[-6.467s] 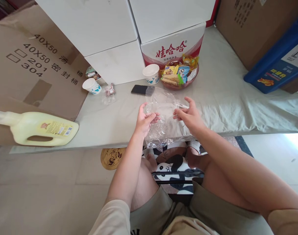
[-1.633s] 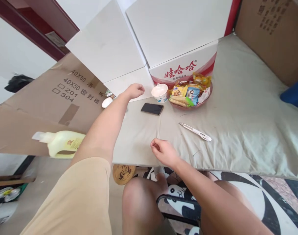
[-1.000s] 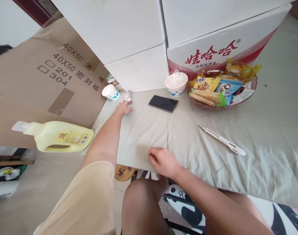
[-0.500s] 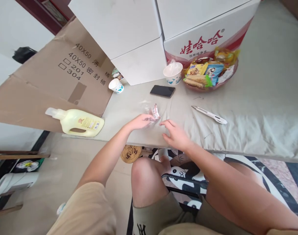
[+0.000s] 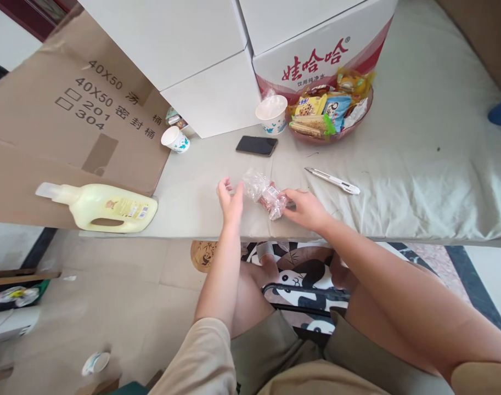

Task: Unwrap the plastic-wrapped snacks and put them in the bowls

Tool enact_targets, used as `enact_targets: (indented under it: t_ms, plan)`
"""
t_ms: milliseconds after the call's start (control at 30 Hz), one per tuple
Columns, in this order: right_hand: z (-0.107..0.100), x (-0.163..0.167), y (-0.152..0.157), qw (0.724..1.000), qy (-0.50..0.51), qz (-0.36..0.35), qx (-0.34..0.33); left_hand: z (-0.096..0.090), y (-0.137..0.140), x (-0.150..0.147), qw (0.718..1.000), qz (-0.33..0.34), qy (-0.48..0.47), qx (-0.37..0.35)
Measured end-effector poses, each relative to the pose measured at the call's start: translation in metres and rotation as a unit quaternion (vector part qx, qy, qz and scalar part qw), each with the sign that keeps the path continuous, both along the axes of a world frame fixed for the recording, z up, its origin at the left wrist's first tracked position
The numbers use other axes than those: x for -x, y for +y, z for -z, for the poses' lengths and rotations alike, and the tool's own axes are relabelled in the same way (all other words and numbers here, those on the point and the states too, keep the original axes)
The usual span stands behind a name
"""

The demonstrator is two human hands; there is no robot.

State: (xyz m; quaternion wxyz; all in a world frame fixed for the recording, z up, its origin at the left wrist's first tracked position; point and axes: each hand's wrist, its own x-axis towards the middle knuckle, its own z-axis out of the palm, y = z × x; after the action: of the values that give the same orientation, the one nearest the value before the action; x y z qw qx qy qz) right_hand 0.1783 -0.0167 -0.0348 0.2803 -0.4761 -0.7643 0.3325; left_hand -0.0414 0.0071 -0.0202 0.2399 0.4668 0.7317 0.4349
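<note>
A crumpled clear plastic package [image 5: 270, 196] with a pinkish-red item and printed label inside lies across the pale cloth surface [image 5: 398, 186]. My right hand [image 5: 305, 209] pinches its right end between thumb and fingers. Just left of the package, my left hand [image 5: 231, 198] is raised with thumb and fingers apart, holding nothing. A black phone [image 5: 257, 146] lies flat behind the package. To the right rests a white utility knife [image 5: 332, 181]. What exactly is inside the plastic I cannot make out.
A snack bowl [image 5: 336, 138] and paper cups [image 5: 272, 116] stand by the white boxes [image 5: 217, 99]. At left, a yellow bottle [image 5: 110, 208] lies near the front edge against a cardboard box [image 5: 122, 109]. Another cup [image 5: 96, 363] is on the floor.
My left hand has let go of the plastic package and moved slightly left. My right hand, empty before, now grips the package's right end. The view has shifted right.
</note>
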Motion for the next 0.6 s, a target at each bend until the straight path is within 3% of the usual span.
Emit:
enact_targets:
  t_ms: [67,133,233,333,467,533,600]
  plan:
    - [0.001,0.003,0.0,1.0,-0.001,-0.007,-0.01,0.012,-0.001,0.002,0.999,0.013,-0.023,0.034]
    - [0.002,0.005,0.0,0.999,0.006,-0.023,-0.023,0.021,-0.004,0.001,0.988,0.13,-0.063,0.047]
    - [0.003,0.009,-0.001,0.998,0.019,-0.057,-0.032,0.027,-0.005,-0.007,0.954,0.275,-0.12,0.001]
    - [0.004,0.012,0.0,0.996,-0.003,-0.08,-0.034,0.027,-0.003,-0.018,0.929,0.336,-0.154,-0.019]
    - [0.001,0.009,0.002,0.994,0.037,-0.095,-0.046,0.025,0.004,-0.02,0.917,0.387,-0.099,-0.001]
    - [-0.003,0.006,0.002,0.994,0.069,-0.071,-0.053,0.024,0.007,-0.018,0.909,0.41,-0.074,-0.004]
    - [-0.005,0.005,0.002,0.995,0.066,-0.004,-0.07,0.022,0.006,-0.016,0.899,0.433,-0.068,-0.011]
